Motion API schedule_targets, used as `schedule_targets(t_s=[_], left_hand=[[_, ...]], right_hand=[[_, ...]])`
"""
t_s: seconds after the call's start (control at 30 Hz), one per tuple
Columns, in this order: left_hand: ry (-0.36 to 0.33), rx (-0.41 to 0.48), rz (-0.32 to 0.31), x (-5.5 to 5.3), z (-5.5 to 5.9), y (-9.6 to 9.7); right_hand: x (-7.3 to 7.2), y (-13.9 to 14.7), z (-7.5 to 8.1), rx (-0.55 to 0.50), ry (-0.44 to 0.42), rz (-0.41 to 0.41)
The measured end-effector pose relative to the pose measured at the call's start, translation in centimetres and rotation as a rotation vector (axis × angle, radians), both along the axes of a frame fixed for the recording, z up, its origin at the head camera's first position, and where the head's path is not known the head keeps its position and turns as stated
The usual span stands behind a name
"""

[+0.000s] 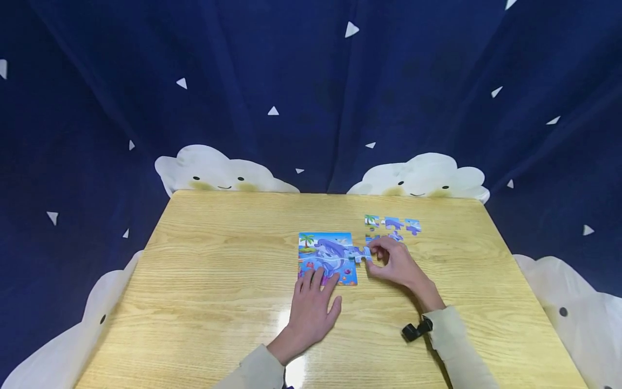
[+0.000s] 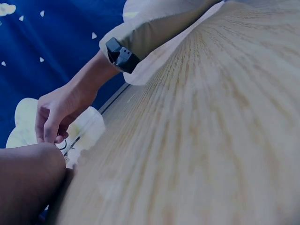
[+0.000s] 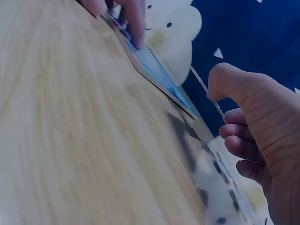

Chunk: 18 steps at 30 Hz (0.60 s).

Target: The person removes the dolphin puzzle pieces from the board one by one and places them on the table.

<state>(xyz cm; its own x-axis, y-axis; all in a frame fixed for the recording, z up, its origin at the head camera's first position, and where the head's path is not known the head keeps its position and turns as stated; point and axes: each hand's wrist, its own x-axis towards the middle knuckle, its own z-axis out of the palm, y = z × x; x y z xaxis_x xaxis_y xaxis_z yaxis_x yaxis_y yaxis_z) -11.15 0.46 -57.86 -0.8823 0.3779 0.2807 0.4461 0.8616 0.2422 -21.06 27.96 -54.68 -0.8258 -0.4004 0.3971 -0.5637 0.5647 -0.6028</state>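
Left hand point(image 1: 313, 313) rests loosely spread on the near edge of the dolphin picture point(image 1: 330, 249); right hand point(image 1: 394, 263), at the picture's right, pinches a raised puzzle piece point(image 1: 359, 254) that a slack grip could drop.

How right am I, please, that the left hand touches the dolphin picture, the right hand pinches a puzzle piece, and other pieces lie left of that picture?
Wrong side: the head view shows the other pieces right of the dolphin picture. The left hand touches it and the right hand pinches a puzzle piece.

Head view downward, wrist views low across one shared tabletop point(image 1: 218, 259)
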Motion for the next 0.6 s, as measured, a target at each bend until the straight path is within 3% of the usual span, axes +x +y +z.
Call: schedule_targets(t_s=[0.27,0.6], left_hand=[[0.001,0.022,-0.003,0.1,0.2,0.0],[-0.015,0.010,-0.002,0.1,0.2,0.0]], right_hand=[[0.3,3.0,0.9,0.022,-0.013,-0.088],[-0.1,7.0,1.2,0.090,0.036,-0.189]])
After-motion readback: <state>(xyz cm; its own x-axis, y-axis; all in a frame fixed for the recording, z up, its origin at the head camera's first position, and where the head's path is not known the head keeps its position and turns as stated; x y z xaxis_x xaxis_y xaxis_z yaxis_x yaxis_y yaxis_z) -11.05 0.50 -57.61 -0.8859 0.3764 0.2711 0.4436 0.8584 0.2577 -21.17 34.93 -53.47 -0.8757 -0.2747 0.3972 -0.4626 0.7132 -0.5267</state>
